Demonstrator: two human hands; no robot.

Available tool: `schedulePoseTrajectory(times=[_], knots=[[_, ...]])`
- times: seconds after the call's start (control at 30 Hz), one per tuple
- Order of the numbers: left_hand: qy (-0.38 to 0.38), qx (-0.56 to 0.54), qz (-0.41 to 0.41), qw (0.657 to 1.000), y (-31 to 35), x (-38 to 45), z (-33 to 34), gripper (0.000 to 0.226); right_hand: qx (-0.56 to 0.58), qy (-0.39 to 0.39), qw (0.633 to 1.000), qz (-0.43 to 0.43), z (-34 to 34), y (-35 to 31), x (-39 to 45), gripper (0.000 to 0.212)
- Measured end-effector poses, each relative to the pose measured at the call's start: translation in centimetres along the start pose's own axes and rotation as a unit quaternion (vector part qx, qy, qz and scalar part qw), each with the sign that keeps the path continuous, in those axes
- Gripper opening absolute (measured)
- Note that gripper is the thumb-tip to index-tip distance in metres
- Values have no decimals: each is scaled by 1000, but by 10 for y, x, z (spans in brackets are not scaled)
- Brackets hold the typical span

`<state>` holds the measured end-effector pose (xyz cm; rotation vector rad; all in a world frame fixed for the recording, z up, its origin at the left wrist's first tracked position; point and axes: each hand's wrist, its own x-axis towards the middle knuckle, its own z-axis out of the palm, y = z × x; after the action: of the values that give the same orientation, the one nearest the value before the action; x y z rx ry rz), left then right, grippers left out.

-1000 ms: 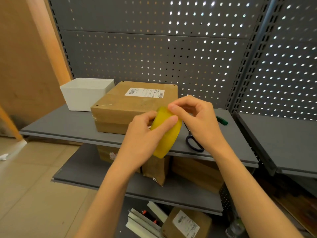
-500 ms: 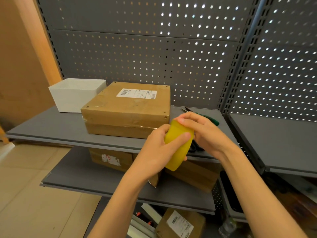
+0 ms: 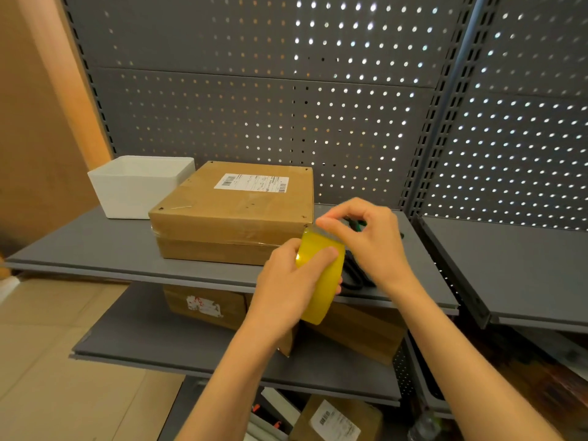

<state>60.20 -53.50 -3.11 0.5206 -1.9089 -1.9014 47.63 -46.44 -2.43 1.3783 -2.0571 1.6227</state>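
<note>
Gripping the tape [image 3: 322, 283] at centre frame, the left hand [image 3: 284, 289] wraps its fingers round the yellow roll and holds it on edge in the air, in front of the top shelf [image 3: 95, 249] and just right of the box [image 3: 235, 214]. The right hand [image 3: 369, 240] is closed in a pinch, with thumb and forefinger meeting at the roll's upper rim. This looks like picking for the free end, though the end itself is too thin to make out.

Risks, as I judge them:
- The clear film could split into a sliver if a nail lifts only one corner.
- The end could snap back onto the roll if the pinch slips.
- A hard pull could swing the right wrist into the scissors [image 3: 353, 278] lying just behind it and knock them off the shelf lip.
- Loose tape could fold onto itself or catch the fingers.

Counts:
- One tape roll, two hands.
- One pair of scissors.
- One white bin [image 3: 140, 186], at left of centre.
- One labelled box on the top shelf.
- At least two boxes on the middle shelf, partly hidden by the arms.
- One more labelled box [image 3: 337, 421] at the bottom edge.
</note>
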Motion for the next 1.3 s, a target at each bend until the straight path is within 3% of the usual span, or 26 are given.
schedulePoseTrajectory(times=[0.2,0.4,0.73,0.93,1.3], knots=[[43,-49,-41,997,11,-1,-18,21,-35,-21,997,-71,8,-22,32,10],[20,-70,-10,997,19,-3,-24,19,15,-52,998,-7,16,-8,54,4],[56,-37,-63,996,9,11,-22,26,-6,-90,996,-6,23,13,68,6],[28,-49,-71,996,15,15,-19,29,6,-138,990,38,28,29,79,9],[8,-82,-72,994,21,20,-23,21,38,-144,988,52,32,43,84,6]])
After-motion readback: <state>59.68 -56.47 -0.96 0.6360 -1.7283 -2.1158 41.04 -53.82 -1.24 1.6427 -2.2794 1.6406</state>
